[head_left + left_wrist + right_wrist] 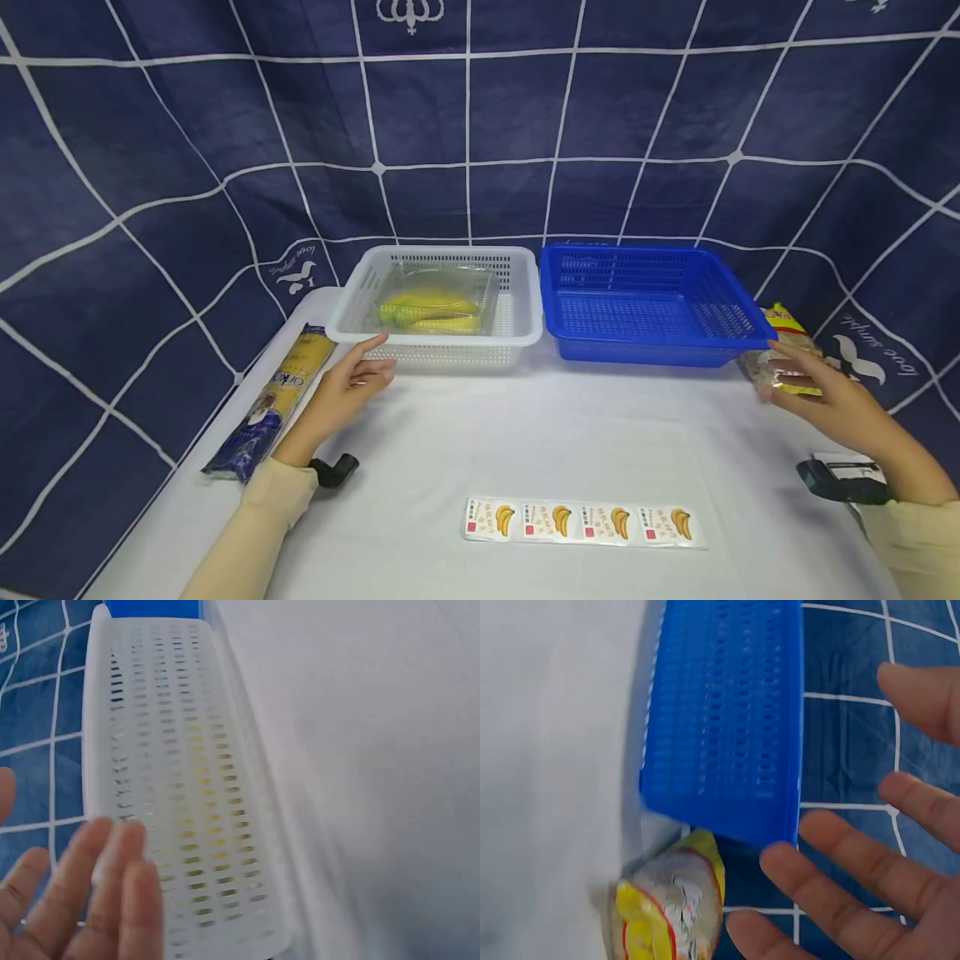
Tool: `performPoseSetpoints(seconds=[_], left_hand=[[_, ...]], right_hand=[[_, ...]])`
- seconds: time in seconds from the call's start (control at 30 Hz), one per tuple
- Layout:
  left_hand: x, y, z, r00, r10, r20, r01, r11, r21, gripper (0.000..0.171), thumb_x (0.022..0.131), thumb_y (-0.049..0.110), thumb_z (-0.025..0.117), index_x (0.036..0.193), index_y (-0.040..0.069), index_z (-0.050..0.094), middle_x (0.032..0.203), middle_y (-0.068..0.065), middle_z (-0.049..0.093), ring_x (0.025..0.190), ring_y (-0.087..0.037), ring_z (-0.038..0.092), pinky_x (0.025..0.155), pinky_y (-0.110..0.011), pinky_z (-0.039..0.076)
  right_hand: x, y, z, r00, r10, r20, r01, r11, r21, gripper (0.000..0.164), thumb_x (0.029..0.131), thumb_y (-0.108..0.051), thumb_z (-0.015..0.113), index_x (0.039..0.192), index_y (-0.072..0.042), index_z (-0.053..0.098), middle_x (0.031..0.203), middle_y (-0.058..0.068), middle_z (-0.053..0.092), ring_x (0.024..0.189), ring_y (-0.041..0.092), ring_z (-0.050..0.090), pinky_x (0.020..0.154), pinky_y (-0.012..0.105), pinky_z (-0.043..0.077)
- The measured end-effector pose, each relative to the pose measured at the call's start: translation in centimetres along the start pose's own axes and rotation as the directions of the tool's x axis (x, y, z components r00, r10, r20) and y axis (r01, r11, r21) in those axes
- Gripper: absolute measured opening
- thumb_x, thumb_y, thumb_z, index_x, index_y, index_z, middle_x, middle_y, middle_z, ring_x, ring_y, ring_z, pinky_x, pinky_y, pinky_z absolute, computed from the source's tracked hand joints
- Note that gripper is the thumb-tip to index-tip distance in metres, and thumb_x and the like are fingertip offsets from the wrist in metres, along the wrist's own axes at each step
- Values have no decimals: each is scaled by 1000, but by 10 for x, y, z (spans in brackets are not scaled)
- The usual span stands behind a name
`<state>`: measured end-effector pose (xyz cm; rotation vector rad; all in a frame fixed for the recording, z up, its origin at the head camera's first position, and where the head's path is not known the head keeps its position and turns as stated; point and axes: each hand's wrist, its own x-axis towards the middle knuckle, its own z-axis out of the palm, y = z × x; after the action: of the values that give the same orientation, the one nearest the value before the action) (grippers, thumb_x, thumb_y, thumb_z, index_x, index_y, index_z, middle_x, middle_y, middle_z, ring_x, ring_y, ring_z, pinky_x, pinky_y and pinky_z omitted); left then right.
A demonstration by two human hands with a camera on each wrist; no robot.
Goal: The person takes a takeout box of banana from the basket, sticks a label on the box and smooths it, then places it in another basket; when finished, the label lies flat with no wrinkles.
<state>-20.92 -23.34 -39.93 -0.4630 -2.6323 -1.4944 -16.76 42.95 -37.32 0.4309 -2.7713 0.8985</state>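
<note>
A white basket (480, 354) stands at the back of the table and holds a clear plastic box (486, 287) with yellow-green bananas (429, 308) inside. To its right is a blue basket (645, 352), with nothing visible in it. My left hand (347, 392) hovers at the white basket's front left corner, its fingers loosely extended and holding nothing. In the left wrist view the fingertips overlap the basket's side; contact is unclear. By the blue basket's right end, my right hand (840, 404) is spread and holds nothing. Beneath it lies a yellow-and-clear bag (679, 900), partly hidden in the head view.
A long pasta packet (281, 392) lies along the table's left side. Near the front, a strip of banana-print labels (585, 522) lies flat on the white tablecloth (525, 442). Navy checked cloth (510, 108) hangs behind the baskets. A whitish item (843, 458) sits partly under the right wrist.
</note>
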Motion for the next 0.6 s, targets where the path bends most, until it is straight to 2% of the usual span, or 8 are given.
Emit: performPoseSetpoints(seconds=[0.07, 0.1, 0.2, 0.3, 0.43, 0.6], left_hand=[[4, -7, 0, 999, 3, 39, 1, 996, -92, 66, 112, 11, 61, 170, 4, 30, 142, -29, 66, 122, -37, 72, 97, -33, 58], [5, -9, 1, 999, 1, 54, 6, 991, -134, 67, 112, 10, 60, 170, 4, 27, 142, -31, 65, 120, -32, 73, 95, -29, 58], [11, -17, 3, 996, -1, 86, 21, 973, -232, 68, 113, 7, 56, 171, 1, 21, 143, -35, 61, 110, -16, 76, 93, -27, 59], [17, -20, 6, 996, -7, 89, 31, 961, -274, 68, 114, 8, 55, 171, 1, 20, 143, -37, 60, 103, -4, 75, 93, -30, 60], [26, -21, 9, 998, -12, 68, 31, 955, -295, 68, 114, 11, 55, 171, 4, 20, 141, -37, 62, 98, -4, 76, 91, -30, 61], [36, -22, 10, 998, -45, 39, 55, 954, -296, 70, 113, 13, 58, 172, 7, 21, 136, -35, 65, 93, -9, 79, 83, -28, 62]], right_hand=[[3, 2, 2, 999, -54, 6, 53, 992, 113, 65, 98, 4, 74, 157, 3, 47, 126, -32, 60, 107, -24, 51, 79, 1, 46], [4, 3, 3, 996, -85, 8, 82, 984, 158, 64, 98, 8, 72, 157, -1, 50, 124, -39, 55, 108, -23, 53, 80, 2, 47], [9, 1, 5, 988, -153, 29, 140, 955, 260, 68, 99, 15, 66, 156, -19, 55, 127, -36, 61, 111, -18, 59, 81, 6, 51], [16, -2, 7, 982, -183, 46, 160, 938, 307, 72, 99, 18, 62, 152, -31, 56, 128, -31, 66, 110, -13, 64, 79, 11, 54], [22, -8, 5, 985, -145, 89, 106, 935, 339, 71, 103, 14, 58, 147, -42, 55, 128, -29, 68, 110, -12, 65, 76, 14, 56], [29, -17, 4, 986, -78, 149, 17, 927, 375, 64, 108, 8, 56, 145, -45, 55, 128, -28, 69, 109, -8, 68, 79, 18, 59]])
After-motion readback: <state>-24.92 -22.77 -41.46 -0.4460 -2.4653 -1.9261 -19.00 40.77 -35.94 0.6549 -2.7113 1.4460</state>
